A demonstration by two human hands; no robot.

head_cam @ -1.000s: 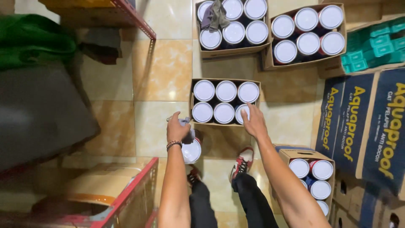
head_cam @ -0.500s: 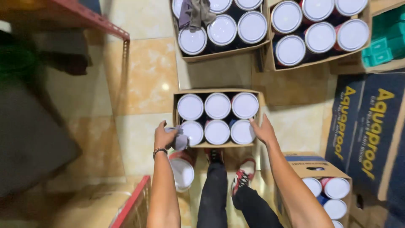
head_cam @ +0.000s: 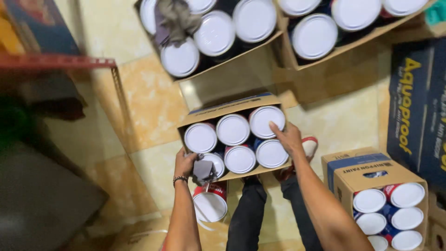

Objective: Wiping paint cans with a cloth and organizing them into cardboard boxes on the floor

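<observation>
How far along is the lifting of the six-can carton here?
Done, as it looks: both hands grip the carton; it sits tilted, apparently off the floor. In hand: the left hand holds the near left corner together with a grey rag; the right hand clamps the right edge, fingers over the lids. Left: the carton is not set down anywhere. A loose can hangs below the left hand.

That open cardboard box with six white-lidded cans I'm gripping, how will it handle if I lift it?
The open cardboard box probably feels heavy: six white-lidded cans fill it. Its thin walls may flex, so the left hand and right hand on opposite sides seem wise. Tilted, it could tip further.
</observation>
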